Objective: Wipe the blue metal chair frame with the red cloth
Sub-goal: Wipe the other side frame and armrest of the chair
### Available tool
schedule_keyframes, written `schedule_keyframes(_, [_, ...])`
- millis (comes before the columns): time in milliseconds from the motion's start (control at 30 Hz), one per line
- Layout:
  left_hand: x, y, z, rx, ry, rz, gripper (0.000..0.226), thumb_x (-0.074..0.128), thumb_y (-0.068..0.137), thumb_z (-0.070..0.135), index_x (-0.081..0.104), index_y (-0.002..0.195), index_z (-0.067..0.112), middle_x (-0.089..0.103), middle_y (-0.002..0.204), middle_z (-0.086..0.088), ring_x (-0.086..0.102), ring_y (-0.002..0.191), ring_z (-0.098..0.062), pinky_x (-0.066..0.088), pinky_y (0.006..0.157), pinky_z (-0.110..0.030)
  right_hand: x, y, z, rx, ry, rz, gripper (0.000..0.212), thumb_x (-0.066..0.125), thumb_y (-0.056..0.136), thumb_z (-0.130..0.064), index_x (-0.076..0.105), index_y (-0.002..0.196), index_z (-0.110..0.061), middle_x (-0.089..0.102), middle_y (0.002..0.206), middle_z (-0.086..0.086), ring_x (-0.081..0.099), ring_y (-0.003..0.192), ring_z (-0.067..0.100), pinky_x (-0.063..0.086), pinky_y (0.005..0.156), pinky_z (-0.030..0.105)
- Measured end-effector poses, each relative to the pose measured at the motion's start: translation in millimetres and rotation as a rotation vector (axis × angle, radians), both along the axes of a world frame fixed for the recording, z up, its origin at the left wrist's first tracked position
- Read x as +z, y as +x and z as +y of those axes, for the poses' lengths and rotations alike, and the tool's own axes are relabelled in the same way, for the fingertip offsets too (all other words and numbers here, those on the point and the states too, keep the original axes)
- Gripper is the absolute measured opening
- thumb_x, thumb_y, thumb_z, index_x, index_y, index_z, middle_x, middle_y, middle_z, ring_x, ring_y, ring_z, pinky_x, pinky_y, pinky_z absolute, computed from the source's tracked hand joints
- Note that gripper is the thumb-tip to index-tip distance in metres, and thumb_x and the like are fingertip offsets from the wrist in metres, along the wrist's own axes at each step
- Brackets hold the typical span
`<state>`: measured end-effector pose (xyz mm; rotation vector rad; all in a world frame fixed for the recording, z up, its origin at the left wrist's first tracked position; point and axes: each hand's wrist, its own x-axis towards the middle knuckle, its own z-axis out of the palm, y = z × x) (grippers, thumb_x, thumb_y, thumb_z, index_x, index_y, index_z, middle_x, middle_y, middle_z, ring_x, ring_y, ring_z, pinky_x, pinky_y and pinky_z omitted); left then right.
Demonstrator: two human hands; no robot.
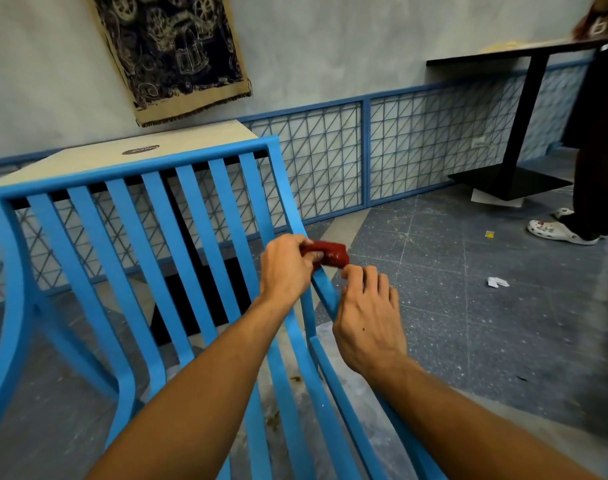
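The left hand (285, 268) holds the red cloth (328, 257) bunched on the chair frame (325, 289); the right hand (368, 320), half curled and holding nothing, should steady the frame.

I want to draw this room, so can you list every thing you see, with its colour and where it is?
chair frame: one, blue, front left
red cloth: one, bunched on the chair's right post
wall hanging: one, dark and beige, upper left
light table: one, behind the chair
black table: one, right
white shoes: two, another person's, right
paper scraps: few, white, on the floor
left hand: gripping the cloth
right hand: beside the cloth
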<state>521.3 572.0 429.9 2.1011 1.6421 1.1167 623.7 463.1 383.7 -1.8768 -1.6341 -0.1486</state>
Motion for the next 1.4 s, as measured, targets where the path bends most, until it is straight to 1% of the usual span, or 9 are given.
schedule_keyframes(133, [20.8,2.0,34.2,0.173,0.037,-0.187,0.025,0.074,0.088,0.021,0.065,0.112,0.022,0.063,0.12,0.002,0.058,0.111,-0.016,0.045,0.089,-0.027,-4.1,1.8,2.8,-0.01,0.042,-0.018,0.044,0.062,0.078,-0.014,0.043,0.117,-0.021,0.045,0.111,0.002,0.042,0.098,0.02,0.045,0.088,0.039])
schedule_keyframes(267, [23.3,14.8,46.7,0.167,0.0,-0.041,0.029,0.067,0.094,0.014,0.062,0.122,0.018,0.059,0.131,-0.002,0.056,0.12,-0.02,0.042,0.092,-0.026,-6.6,2.9,3.6,-0.011,0.052,-0.026,0.049,0.067,0.075,-0.014,0.041,0.116,-0.021,0.043,0.11,0.002,0.041,0.097,0.02,0.045,0.086,0.039])
schedule_keyframes(467, [5.0,19.7,15.2,0.099,0.034,0.108,0.028,0.064,0.094,0.006,0.073,0.117,0.018,0.072,0.113,-0.002,0.068,0.1,-0.016,0.052,0.082,-0.023,-6.2,2.3,2.2,-0.026,0.077,-0.066,0.046,0.065,0.075,-0.011,0.042,0.113,-0.02,0.042,0.109,0.003,0.042,0.096,0.022,0.045,0.087,0.04])
schedule_keyframes(633, [-5.4,16.8,-22.5,0.018,-0.005,0.154,0.024,0.064,0.095,0.012,0.074,0.116,0.018,0.073,0.111,-0.001,0.068,0.102,-0.017,0.051,0.084,-0.023,-3.5,1.2,-1.1,-0.024,0.184,-0.036,0.041,0.064,0.08,-0.01,0.042,0.114,-0.019,0.047,0.108,0.005,0.046,0.096,0.022,0.047,0.088,0.042])
schedule_keyframes(833, [-23.8,18.5,-54.8,-0.002,-0.003,0.206,0.023,0.066,0.093,0.015,0.076,0.112,0.024,0.068,0.103,-0.002,0.064,0.101,-0.022,0.054,0.088,-0.034,5.0,1.3,-24.1,-0.011,0.436,0.163,0.032,0.041,0.088,-0.013,0.043,0.12,-0.013,0.05,0.12,0.016,0.052,0.106,0.031,0.047,0.094,0.048])
schedule_keyframes(933, [-27.3,19.5,-71.6,-0.008,-0.013,0.171,0.024,0.065,0.095,0.018,0.075,0.115,0.025,0.068,0.107,-0.001,0.062,0.103,-0.022,0.053,0.09,-0.035,-0.5,7.2,-47.4,-0.032,0.414,0.189,0.032,0.041,0.092,-0.013,0.042,0.124,-0.013,0.047,0.124,0.014,0.05,0.114,0.032,0.045,0.099,0.052])
schedule_keyframes(1100, [-25.5,23.2,-107.8,0.006,-0.057,0.123,0.026,0.063,0.097,0.022,0.072,0.121,0.026,0.066,0.116,0.002,0.062,0.109,-0.019,0.052,0.095,-0.032,-13.1,9.5,-91.7,-0.015,0.348,0.224,0.028,0.04,0.098,-0.015,0.042,0.126,-0.015,0.041,0.126,0.005,0.045,0.117,0.025,0.042,0.102,0.047])
schedule_keyframes(1267, [-30.1,23.7,-150.4,0.033,-0.089,0.041,0.03,0.063,0.096,0.02,0.07,0.124,0.026,0.066,0.119,0.005,0.063,0.11,-0.016,0.051,0.098,-0.029,-23.4,9.8,-117.2,0.018,0.283,0.286,0.025,0.035,0.1,-0.019,0.04,0.124,-0.021,0.043,0.128,0.007,0.042,0.118,0.021,0.037,0.103,0.039])
schedule_keyframes(1400, [-29.3,16.4,-184.2,0.018,-0.122,0.035,0.03,0.063,0.095,0.018,0.071,0.123,0.026,0.067,0.116,0.004,0.062,0.109,-0.017,0.051,0.096,-0.029,-20.8,7.5,-137.1,0.014,0.193,0.354,0.024,0.037,0.102,-0.019,0.044,0.125,-0.018,0.047,0.119,0.004,0.047,0.106,0.02,0.041,0.092,0.032])
